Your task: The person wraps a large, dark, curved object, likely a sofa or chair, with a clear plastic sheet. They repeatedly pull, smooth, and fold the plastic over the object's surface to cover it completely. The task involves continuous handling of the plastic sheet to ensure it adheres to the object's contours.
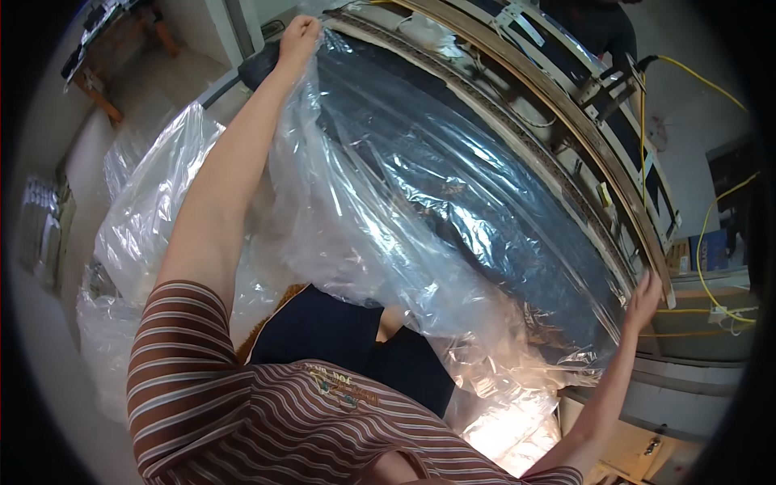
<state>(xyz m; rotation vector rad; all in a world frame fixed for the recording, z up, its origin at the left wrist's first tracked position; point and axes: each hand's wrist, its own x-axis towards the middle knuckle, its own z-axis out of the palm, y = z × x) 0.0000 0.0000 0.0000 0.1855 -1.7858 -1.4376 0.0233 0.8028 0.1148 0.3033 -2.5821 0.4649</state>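
A large sheet of clear plastic film [356,202] spreads over a dark, smooth surface [453,137] in front of me, wrinkled and shiny, and drapes down toward my lap. At the far left, my left hand [301,36] is closed in a fist on the film's edge, arm stretched out. On the far right my right hand [644,301] reaches to the corner of the dark surface, beside the film's edge and a wooden rail. Its fingers are partly hidden against the rail, so its grip is unclear.
More bunched film [153,210] hangs at my left. Beyond the dark surface runs a long machine frame with a wooden rail [598,149]. Yellow cables [702,234] hang at the right. Another person [594,28] is at the far side. A wooden drawer [634,444] sits lower right.
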